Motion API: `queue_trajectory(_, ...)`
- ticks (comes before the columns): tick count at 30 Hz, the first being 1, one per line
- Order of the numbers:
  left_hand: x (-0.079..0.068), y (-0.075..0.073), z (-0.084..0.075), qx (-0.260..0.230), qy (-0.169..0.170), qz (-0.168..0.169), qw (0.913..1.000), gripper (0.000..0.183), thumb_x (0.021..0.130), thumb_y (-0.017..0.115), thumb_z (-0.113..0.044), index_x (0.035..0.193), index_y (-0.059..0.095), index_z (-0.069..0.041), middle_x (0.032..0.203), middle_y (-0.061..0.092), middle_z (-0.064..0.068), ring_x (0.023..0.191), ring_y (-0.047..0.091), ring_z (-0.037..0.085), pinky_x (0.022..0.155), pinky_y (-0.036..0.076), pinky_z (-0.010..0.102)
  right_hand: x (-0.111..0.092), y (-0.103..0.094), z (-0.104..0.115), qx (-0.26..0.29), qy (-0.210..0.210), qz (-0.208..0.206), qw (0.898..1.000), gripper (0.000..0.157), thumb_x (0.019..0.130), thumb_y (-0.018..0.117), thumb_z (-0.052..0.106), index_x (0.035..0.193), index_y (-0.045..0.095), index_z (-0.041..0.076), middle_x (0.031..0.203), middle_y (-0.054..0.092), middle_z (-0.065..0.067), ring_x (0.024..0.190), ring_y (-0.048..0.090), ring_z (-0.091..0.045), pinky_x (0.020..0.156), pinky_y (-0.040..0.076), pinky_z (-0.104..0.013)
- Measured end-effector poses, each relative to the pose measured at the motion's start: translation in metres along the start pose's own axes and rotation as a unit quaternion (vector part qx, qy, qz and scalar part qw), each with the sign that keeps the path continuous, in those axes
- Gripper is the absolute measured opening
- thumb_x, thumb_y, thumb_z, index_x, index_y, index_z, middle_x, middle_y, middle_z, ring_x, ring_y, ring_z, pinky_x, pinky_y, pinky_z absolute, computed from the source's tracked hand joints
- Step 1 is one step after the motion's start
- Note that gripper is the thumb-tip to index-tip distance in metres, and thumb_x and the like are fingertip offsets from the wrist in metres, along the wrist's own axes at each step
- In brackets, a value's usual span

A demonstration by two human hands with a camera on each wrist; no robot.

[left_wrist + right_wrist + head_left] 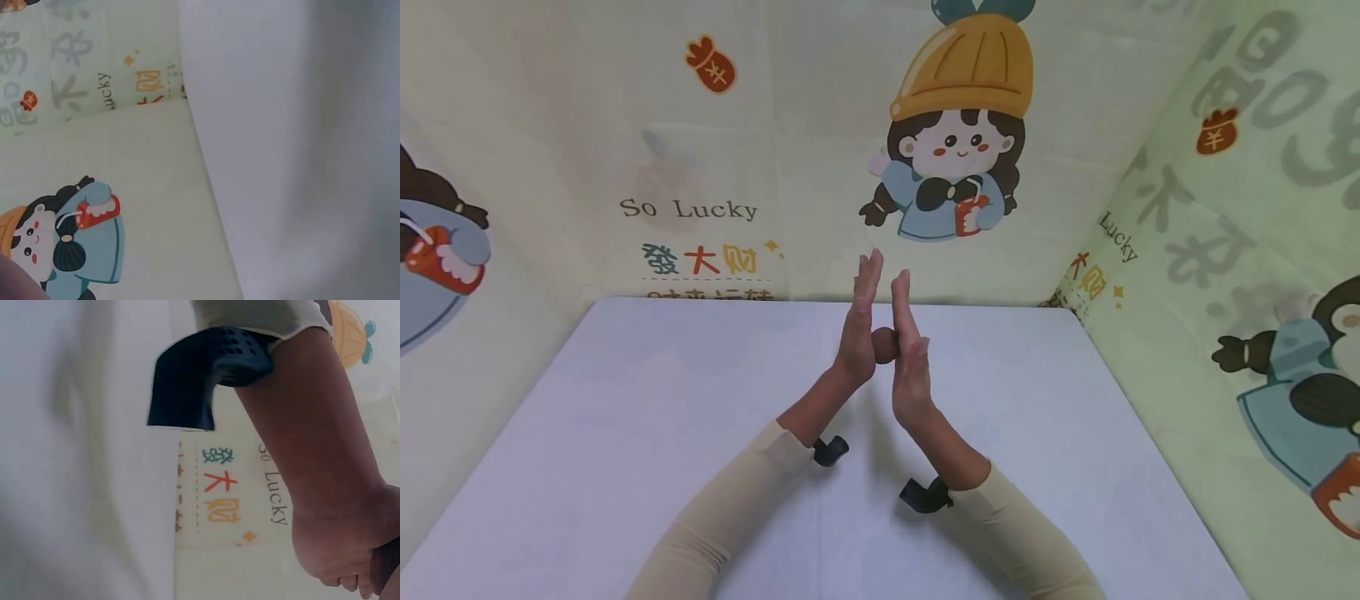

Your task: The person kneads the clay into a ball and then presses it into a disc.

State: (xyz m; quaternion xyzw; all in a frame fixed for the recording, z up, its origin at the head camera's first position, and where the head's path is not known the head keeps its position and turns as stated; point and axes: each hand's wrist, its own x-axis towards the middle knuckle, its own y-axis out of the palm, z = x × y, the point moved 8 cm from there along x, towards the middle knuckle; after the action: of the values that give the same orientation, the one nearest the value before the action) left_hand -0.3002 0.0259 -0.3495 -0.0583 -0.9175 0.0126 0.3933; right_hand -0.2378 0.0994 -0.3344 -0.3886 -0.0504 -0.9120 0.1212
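Observation:
A small brown ball is held between two flat palms above the white table. On its left side my left hand presses against it, fingers straight and pointing up and away. My right hand presses from the other side, its fingers likewise straight. The fingertips of the two hands stand apart. In the right wrist view the left hand shows with the dark ball partly cut off at the frame's edge. Only a blurred bit of skin shows at the lower left corner of the left wrist view.
Black wrist mounts hang below both forearms. A printed cloth wall with cartoon figures and lettering rises behind the table's far edge. More such cloth stands along the right, and also the left.

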Motion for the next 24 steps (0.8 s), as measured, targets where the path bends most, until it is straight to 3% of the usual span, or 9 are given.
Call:
queue_trajectory(5, -0.007, 0.013, 0.0, 0.008, 0.023, 0.034, 0.9991, 0.078, 0.111, 0.012, -0.055, 0.166, 0.02, 0.0, 0.174, 0.018, 0.014, 0.161, -0.001, 0.031, 0.126, -0.004, 0.047, 0.007, -0.008, 0.006, -0.004, -0.014, -0.009, 1.0, 0.096, 0.106, 0.014, 0.071, 0.166, 0.005, -0.003, 0.176, 0.001, -0.002, 0.161, -0.001, -0.023, 0.127, -0.001, -0.045)
queue_trajectory(10, -0.017, 0.024, 0.003, 0.018, 0.024, 0.059, 0.9978, 0.079, 0.112, 0.009, -0.054, 0.165, 0.019, 0.003, 0.172, 0.019, 0.02, 0.161, 0.0, 0.037, 0.125, -0.004, 0.057, 0.012, -0.017, 0.009, -0.011, -0.024, -0.017, 1.0, 0.094, 0.106, 0.015, 0.071, 0.167, 0.005, 0.0, 0.176, 0.004, -0.004, 0.161, 0.002, -0.024, 0.127, 0.001, -0.045)
queue_trajectory(17, -0.029, 0.034, 0.004, 0.006, -0.027, 0.084, 0.9961, 0.081, 0.11, 0.01, -0.059, 0.168, 0.015, -0.003, 0.176, 0.011, 0.009, 0.161, -0.004, 0.023, 0.124, -0.001, 0.061, 0.019, -0.03, 0.012, -0.025, -0.025, -0.034, 0.999, 0.098, 0.104, 0.015, 0.074, 0.167, 0.008, -0.001, 0.175, 0.008, -0.006, 0.161, 0.006, -0.024, 0.127, 0.003, -0.043)
queue_trajectory(24, -0.037, 0.041, -0.002, 0.002, -0.026, 0.091, 0.9955, 0.091, 0.106, 0.008, -0.069, 0.168, 0.009, -0.001, 0.176, 0.007, 0.014, 0.161, -0.007, 0.026, 0.124, -0.002, 0.061, 0.029, -0.038, 0.013, -0.038, -0.014, -0.024, 0.999, 0.102, 0.102, 0.015, 0.078, 0.167, 0.011, -0.001, 0.176, 0.005, -0.004, 0.161, 0.004, -0.021, 0.127, -0.001, -0.043)
